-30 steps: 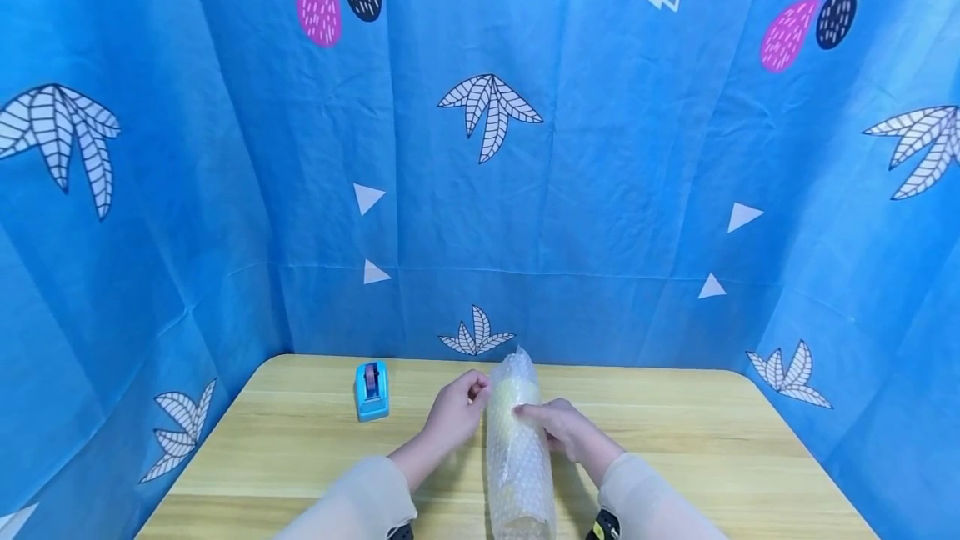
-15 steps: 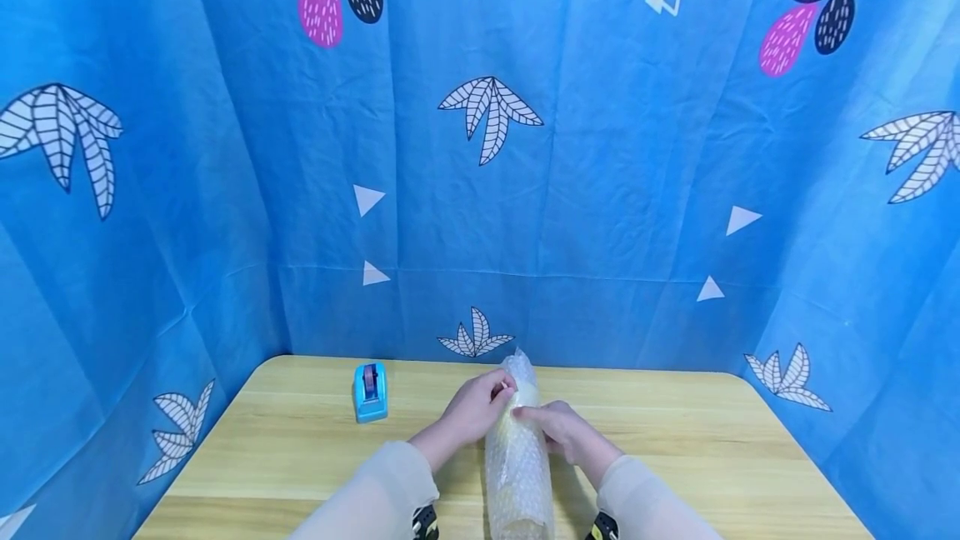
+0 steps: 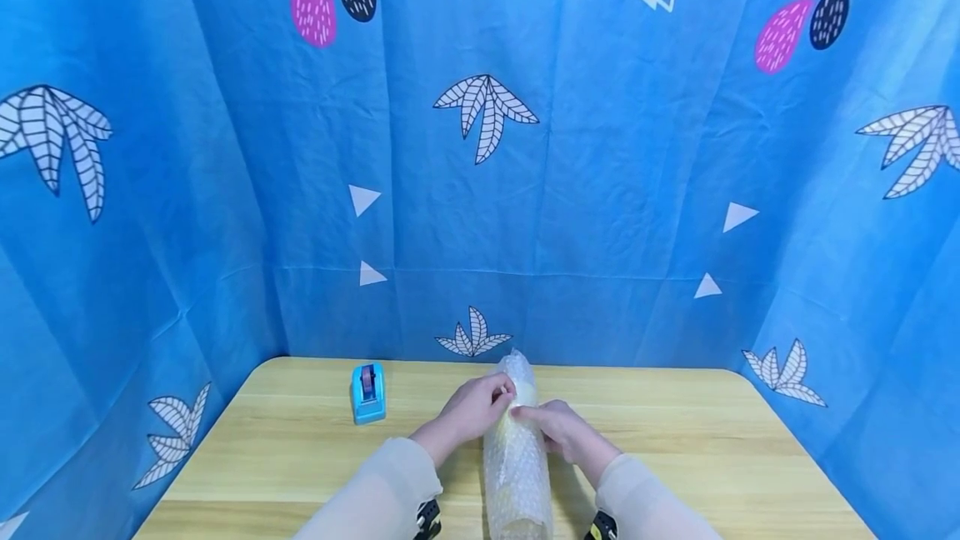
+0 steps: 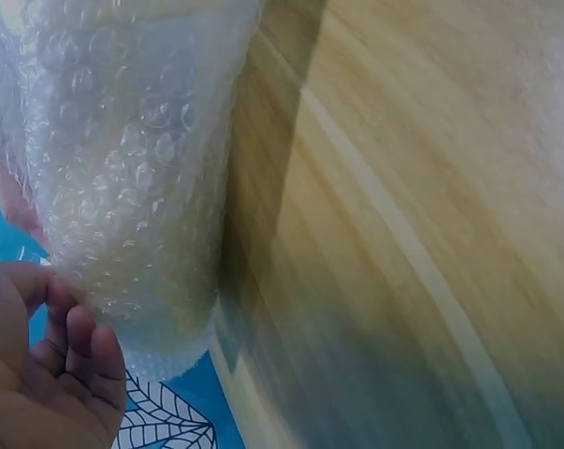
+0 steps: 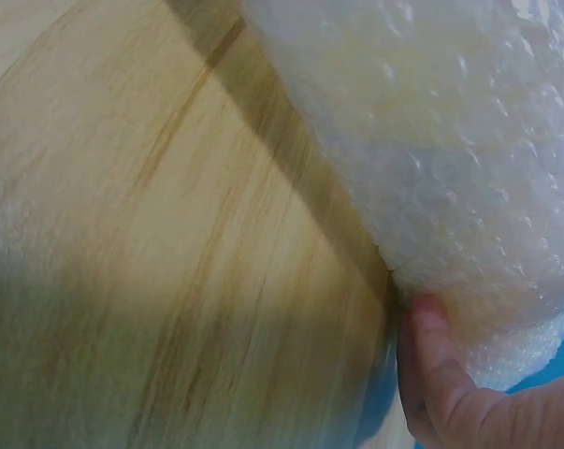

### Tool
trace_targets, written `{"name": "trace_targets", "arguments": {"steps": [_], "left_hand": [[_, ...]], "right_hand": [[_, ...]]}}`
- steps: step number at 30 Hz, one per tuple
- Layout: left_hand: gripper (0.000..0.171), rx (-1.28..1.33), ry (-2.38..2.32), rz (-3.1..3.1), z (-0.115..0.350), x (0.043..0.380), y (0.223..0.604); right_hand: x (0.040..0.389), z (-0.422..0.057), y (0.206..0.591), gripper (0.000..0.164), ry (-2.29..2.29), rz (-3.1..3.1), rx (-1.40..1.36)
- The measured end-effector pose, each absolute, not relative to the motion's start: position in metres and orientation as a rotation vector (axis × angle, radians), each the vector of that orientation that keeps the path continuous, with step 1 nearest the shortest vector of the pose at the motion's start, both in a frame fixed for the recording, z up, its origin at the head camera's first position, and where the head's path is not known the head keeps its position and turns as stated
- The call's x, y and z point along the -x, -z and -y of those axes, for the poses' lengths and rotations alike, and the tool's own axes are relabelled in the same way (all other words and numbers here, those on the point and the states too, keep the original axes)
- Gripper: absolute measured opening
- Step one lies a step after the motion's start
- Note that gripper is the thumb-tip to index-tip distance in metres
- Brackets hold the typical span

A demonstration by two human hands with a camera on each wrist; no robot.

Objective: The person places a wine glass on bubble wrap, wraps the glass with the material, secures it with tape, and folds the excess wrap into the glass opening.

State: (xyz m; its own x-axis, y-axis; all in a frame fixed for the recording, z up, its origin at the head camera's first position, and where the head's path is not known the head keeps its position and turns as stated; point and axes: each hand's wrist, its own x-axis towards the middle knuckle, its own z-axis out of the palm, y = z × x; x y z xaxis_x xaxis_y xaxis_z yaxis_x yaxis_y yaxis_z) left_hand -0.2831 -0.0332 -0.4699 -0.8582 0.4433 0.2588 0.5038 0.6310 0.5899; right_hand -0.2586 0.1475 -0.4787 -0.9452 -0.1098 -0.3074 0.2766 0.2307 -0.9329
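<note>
A long bundle in clear bubble wrap [image 3: 516,465] lies lengthwise on the table; something pale yellowish shows through, its kind hidden. My left hand [image 3: 474,407] is at the far part of the bundle, fingers curled, thumb and forefinger pinched together at the wrap. In the left wrist view, the left hand's fingertips [image 4: 80,323] meet the edge of the bubble wrap [image 4: 132,187]. From the other side my right hand [image 3: 566,430] holds the bundle, thumb on top and fingers down its side. The right wrist view has the right hand [image 5: 450,383] against the bubble wrap [image 5: 450,187].
A light blue tape dispenser [image 3: 368,392] stands on the wooden table [image 3: 300,457], left of the hands. Blue patterned cloth [image 3: 480,215] hangs behind the table and at both sides.
My left hand has come rightward from the bundle's left side onto its top, then stayed there. The right hand keeps its hold, and the bundle lies nearly as before.
</note>
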Motion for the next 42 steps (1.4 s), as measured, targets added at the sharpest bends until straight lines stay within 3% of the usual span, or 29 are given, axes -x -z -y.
{"name": "trace_targets", "arguments": {"steps": [25,42], "left_hand": [[0.018,0.499,0.832,3.105,0.01,0.284,0.428],[0.013,0.752,0.991,3.119,0.018,0.295,0.427]], "right_hand": [[0.258,-0.149,0.482,0.042,1.764,-2.216,-0.154],[0.259,-0.149,0.48,0.046,1.754,-2.208,-0.163]]}}
